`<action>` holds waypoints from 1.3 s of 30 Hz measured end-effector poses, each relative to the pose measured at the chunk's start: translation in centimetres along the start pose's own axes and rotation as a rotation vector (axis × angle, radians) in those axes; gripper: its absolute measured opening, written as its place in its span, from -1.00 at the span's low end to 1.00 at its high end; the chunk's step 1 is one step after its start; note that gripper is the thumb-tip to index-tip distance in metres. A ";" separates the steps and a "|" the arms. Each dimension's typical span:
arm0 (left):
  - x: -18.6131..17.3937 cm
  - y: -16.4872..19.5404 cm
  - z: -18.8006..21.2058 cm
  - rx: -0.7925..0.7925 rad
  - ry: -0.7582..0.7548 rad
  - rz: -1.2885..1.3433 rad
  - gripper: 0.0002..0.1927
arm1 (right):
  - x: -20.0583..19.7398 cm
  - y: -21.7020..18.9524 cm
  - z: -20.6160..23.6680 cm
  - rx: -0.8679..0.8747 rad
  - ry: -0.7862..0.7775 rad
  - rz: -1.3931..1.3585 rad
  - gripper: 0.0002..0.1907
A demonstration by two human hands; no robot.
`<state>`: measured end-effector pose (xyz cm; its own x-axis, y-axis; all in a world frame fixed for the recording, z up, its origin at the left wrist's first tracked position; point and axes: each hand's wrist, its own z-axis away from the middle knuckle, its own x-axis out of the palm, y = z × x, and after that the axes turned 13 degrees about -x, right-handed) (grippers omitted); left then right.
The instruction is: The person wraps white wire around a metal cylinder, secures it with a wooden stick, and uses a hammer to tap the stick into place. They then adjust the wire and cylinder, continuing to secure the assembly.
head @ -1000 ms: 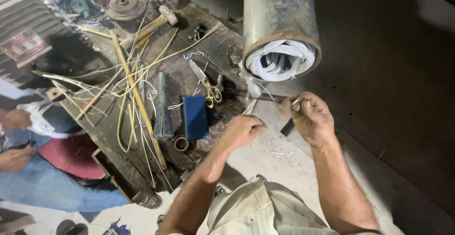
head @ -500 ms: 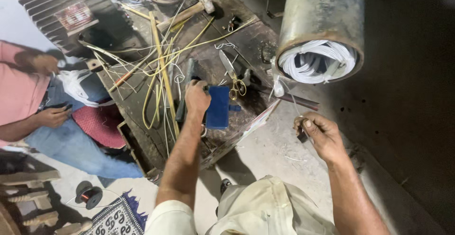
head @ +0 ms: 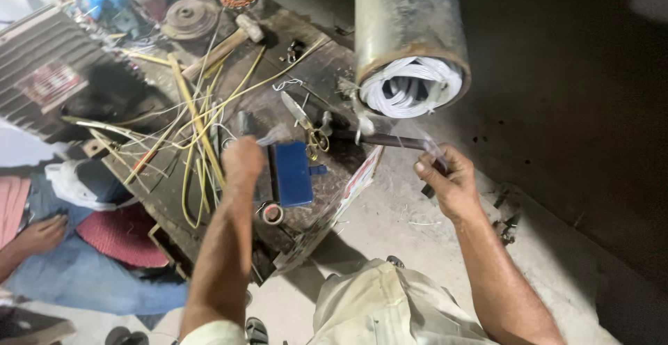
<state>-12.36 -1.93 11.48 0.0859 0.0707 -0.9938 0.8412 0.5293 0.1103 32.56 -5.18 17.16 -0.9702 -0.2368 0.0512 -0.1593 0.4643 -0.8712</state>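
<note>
My left hand [head: 243, 160] reaches over the cluttered wooden board [head: 316, 66], its fingers curled around a pale, thin translucent strip [head: 275, 135] that sticks out to the right. A blue box [head: 292, 174] lies just right of this hand. My right hand [head: 449, 181] grips the near end of a dark metal rod [head: 379, 139], with a clear strip beside its fingers. The rod points left under the mouth of a large metal cylinder [head: 407, 18] packed with white windings [head: 410, 87].
Yellow-handled scissors [head: 311, 128], a tape roll [head: 272, 213], a hammer [head: 223, 45] and long yellow wires [head: 202, 132] lie on the board. A finned motor housing [head: 49, 73] stands at the left. Another person's hand [head: 42, 233] rests beside a red round object [head: 118, 237].
My left hand left the cylinder's mouth, went to the board by the blue box and now holds a pale strip. My right hand dropped, then came back up to the rod.
</note>
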 end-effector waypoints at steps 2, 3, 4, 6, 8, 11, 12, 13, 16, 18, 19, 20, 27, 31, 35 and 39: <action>-2.5 -0.5 0.2 -0.056 0.121 0.085 -0.87 | -0.1 -0.2 0.1 0.002 0.021 0.134 -0.83; -4.1 -1.3 0.9 -0.090 0.197 0.143 -0.88 | -0.1 -0.5 0.2 0.063 0.008 0.188 -0.85; -5.3 -0.9 1.9 -0.048 0.276 0.292 -0.89 | 0.0 -0.8 0.1 0.124 -0.005 0.240 -0.87; -7.8 0.3 4.2 0.040 0.428 0.595 -0.90 | 0.5 -1.5 -0.1 0.067 -0.064 0.302 -0.88; -8.4 3.8 8.3 -0.023 0.135 0.735 -0.86 | 1.3 -2.4 -0.5 -0.168 -0.169 0.318 -0.88; -8.9 9.6 12.7 0.495 0.175 0.802 -0.92 | 2.6 -3.7 -1.2 -0.290 -0.179 0.492 -0.80; -8.9 11.2 13.8 0.510 0.028 0.914 -0.83 | 3.0 -4.1 -1.6 -0.297 -0.137 0.524 -0.77; -8.9 12.6 14.5 0.507 -0.035 0.929 -0.82 | 3.4 -4.3 -1.9 -0.300 -0.098 0.555 -0.75; -8.9 15.8 15.5 0.542 -0.132 0.988 -0.80 | 4.1 -4.9 -2.9 -0.267 0.071 0.409 -0.76; -8.9 16.7 15.6 0.623 -0.070 1.006 -0.79 | 4.0 -5.2 -3.3 -0.240 0.131 0.395 -0.74; -8.9 17.0 15.4 0.689 0.012 1.001 -0.79 | 3.8 -5.3 -3.5 -0.236 0.129 0.470 -0.70; -8.8 17.3 15.2 0.755 0.090 0.995 -0.79 | 3.6 -5.5 -3.7 -0.229 0.129 0.549 -0.65; -8.6 19.0 13.7 0.737 -0.015 0.936 -0.90 | 1.9 -6.0 -5.4 -0.322 -0.017 0.520 -0.88; -7.7 20.6 14.1 0.616 -0.067 1.048 -0.83 | 2.3 -6.1 -4.7 -0.300 0.047 0.538 -0.88; -7.2 20.9 13.6 0.549 -0.015 1.088 -0.70 | 3.2 -5.7 -3.5 -0.562 -0.003 0.665 -0.86; -6.8 20.8 13.5 0.419 -0.147 1.229 -0.87 | 3.1 -4.6 -4.7 -0.545 0.144 0.647 -0.80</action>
<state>11.75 -2.82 20.29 0.9474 0.2095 -0.2418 0.2702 -0.1188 0.9555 29.41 -4.02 23.65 -0.9085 0.3091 -0.2813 0.4034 0.8248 -0.3963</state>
